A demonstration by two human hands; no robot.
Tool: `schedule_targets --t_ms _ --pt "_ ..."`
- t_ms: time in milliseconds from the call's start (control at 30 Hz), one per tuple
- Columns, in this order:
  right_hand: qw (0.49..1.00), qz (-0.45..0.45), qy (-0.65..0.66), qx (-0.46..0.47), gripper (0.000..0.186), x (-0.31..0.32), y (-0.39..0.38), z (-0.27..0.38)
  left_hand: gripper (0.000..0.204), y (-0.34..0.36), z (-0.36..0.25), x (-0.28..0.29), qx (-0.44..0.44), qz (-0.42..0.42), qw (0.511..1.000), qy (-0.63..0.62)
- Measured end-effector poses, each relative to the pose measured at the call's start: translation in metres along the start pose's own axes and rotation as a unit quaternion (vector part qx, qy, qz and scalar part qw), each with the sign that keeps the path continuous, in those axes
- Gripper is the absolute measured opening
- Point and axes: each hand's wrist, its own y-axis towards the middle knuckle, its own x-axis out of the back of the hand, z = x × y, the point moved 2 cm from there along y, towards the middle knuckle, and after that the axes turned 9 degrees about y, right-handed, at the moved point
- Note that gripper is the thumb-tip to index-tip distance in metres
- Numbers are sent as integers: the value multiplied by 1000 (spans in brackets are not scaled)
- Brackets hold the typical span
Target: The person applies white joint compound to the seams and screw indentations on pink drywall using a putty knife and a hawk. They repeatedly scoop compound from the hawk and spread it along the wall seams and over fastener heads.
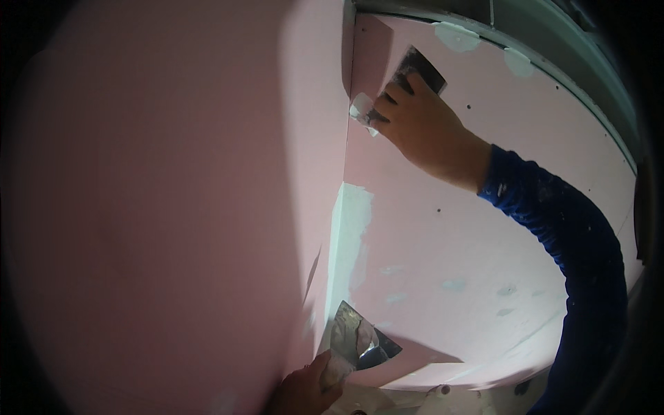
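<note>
In my right hand (430,131) is a putty knife (427,69) with a wide dark blade, my fingers wrapped round it. It is held up by the right-hand pink wall, near the corner. Beside those fingers a pale, wet-looking smear of joint compound (361,111) lies at the corner. Low down, my left hand (308,387) grips the handle of a second putty knife (379,354). A lump of whitish compound (364,336) rests on its metal blade. Part of each handle is hidden by my fingers.
Two pink plasterboard walls (173,207) meet at an inside corner. A pale green-white strip of compound (351,225) covers its lower part. Round compound patches (457,37) and dark screw dots mark the right wall. Metal framing (588,90) runs along its top edge.
</note>
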Motion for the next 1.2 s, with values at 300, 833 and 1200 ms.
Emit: schedule_targets --t_ms 300,833,1200 --pt "985 -116 71 -110 23 -1 -2 14 51 9 13 -1 -63 -24 998 19" --pt "974 -44 41 -218 35 -35 18 76 52 7 7 2 -18 -2 999 -36" --pt "968 -31 127 -216 36 -5 -9 58 56 9 14 -2 -41 -7 998 -44"
